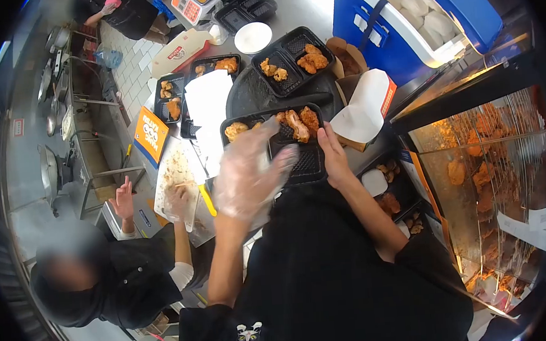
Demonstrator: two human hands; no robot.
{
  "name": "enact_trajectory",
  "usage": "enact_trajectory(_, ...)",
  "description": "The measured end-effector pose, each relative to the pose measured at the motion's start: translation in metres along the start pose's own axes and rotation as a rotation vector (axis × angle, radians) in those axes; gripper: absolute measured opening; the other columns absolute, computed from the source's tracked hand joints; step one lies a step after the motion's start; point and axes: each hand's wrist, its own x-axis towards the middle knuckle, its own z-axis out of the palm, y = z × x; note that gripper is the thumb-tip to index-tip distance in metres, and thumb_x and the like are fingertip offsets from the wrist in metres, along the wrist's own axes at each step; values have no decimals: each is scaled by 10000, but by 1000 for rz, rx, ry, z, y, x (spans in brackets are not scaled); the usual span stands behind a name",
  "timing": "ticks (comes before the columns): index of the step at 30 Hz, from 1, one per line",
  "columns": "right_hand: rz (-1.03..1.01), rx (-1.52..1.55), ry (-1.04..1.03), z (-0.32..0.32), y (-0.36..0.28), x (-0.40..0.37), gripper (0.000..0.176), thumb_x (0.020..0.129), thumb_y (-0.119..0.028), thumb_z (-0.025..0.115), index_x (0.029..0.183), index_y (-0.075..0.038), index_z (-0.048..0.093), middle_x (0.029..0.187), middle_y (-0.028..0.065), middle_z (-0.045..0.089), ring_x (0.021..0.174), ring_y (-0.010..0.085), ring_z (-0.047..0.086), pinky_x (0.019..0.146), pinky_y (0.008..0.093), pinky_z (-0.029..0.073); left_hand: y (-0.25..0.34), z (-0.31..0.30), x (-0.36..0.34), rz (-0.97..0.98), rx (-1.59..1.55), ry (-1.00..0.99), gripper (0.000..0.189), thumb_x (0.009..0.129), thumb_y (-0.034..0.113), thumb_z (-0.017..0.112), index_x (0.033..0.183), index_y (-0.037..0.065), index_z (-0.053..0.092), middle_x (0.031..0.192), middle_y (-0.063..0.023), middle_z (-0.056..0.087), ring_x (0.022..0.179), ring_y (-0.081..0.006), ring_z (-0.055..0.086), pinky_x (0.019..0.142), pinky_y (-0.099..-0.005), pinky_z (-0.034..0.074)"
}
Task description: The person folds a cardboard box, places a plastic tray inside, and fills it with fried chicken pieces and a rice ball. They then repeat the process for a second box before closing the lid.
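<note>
**A:** Head view. How did the two hands stand?

**B:** The left hand (248, 175), in a clear plastic glove, hovered with its fingers spread apart and holding nothing. It was over the black plastic compartment tray (307, 165). The bare right hand (334, 157) was clamped on that tray's right rim, thumb on top. The tray sat nearest the person, among other trays, with golden fried chicken pieces (296, 124) in its far compartments.

**A:** What might have gone wrong?

**B:** Held by one rim only, the tray could probably tip and spill the chicken. The gloved hand might also brush the loose white paper sheets (208, 99) just beside it.

**A:** What stayed unclear?

**B:** The left hand was motion-blurred. The right hand's fingers were hidden under the rim. Whether the tray rested flat or was lifted could not be told.
</note>
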Motion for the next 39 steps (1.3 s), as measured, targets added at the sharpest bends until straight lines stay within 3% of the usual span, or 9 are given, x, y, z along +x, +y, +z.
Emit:
enact_trajectory(1, -17, 20, 14, 0, 9, 1, 467, 1090, -331, 406, 1412, 7, 379, 1364, 70, 451, 1319, 126, 358, 1137, 272, 251, -13, 21, 4, 80, 210, -38, 569, 884, 360, 706, 1305, 1, 573, 1194, -244, 640, 1062, -398, 641, 905, -437, 523)
enact_trajectory(3, -54, 26, -22, 12, 1, -4, 515, 1094, -370, 371, 1449, -1, 317, 1401, 69, 409, 1347, 134, 324, 1156, 282, 220, -2, 41, 19, -176, 146, -106, 601, 912, 363, 649, 1348, -30, 520, 1226, -280, 600, 1095, -417, 615, 917, -451, 514)
enact_trajectory(10, -27, 50, 151, 42, -17, -20, 525, 1097, -418, 302, 1443, -24, 292, 1427, 95, 380, 1376, 162, 302, 1176, 304, 195, -6, 76, 41, -326, 76, -156, 745, 839, 340, 739, 1361, -64, 392, 1194, -294, 597, 1085, -434, 617, 914, -459, 519)
enact_trajectory(16, -243, -34, -11, 18, 1, -6, 523, 1100, -397, 294, 1443, -3, 284, 1440, 103, 380, 1380, 179, 315, 1180, 317, 201, 3, 83, 47, -368, 28, -63, 866, 753, 414, 809, 1350, -38, 373, 1174, -325, 604, 1042, -456, 637, 877, -478, 531)
enact_trajectory(19, -142, 51, 9, 22, -14, -14, 610, 1106, -312, 277, 1562, 42, 81, 1640, 119, 147, 1507, 199, 131, 1225, 326, 111, 6, 75, 48, -394, -86, -94, 808, 764, 381, 798, 1330, -10, 374, 1022, -302, 658, 954, -464, 665, 821, -482, 541)
enact_trajectory(25, -229, 121, -115, 7, 19, -2, 495, 1106, -307, 294, 1482, 8, 228, 1466, 94, 352, 1394, 182, 315, 1179, 324, 237, 21, 64, 45, -469, -175, -93, 650, 759, 315, 781, 1249, 39, 453, 838, -253, 669, 804, -439, 673, 736, -450, 541)
enact_trajectory(31, -205, 76, -20, 23, 17, -10, 488, 1107, -318, 287, 1473, 2, 239, 1448, 105, 361, 1370, 170, 330, 1164, 315, 254, -10, 92, 36, -241, -227, 129, 620, 746, 254, 789, 1226, 32, 466, 814, -213, 666, 674, -329, 679, 644, -410, 538)
enact_trajectory(38, -248, -98, -74, 41, -30, -11, 462, 1108, -353, 286, 1400, 1, 336, 1347, 65, 411, 1301, 126, 349, 1134, 279, 235, -3, 58, 27, -506, -1063, 166, 419, 775, -65, 718, 1107, 40, 485, 920, -43, 599, 631, -133, 613, 537, -253, 524)
enact_trajectory(39, -220, -90, -64, 41, -33, -11, 470, 1106, -359, 293, 1405, 1, 337, 1361, 66, 407, 1308, 125, 344, 1137, 280, 233, -15, 57, 21, -363, -902, 140, 427, 761, -15, 755, 1093, 18, 488, 922, -45, 603, 726, -122, 626, 583, -264, 533)
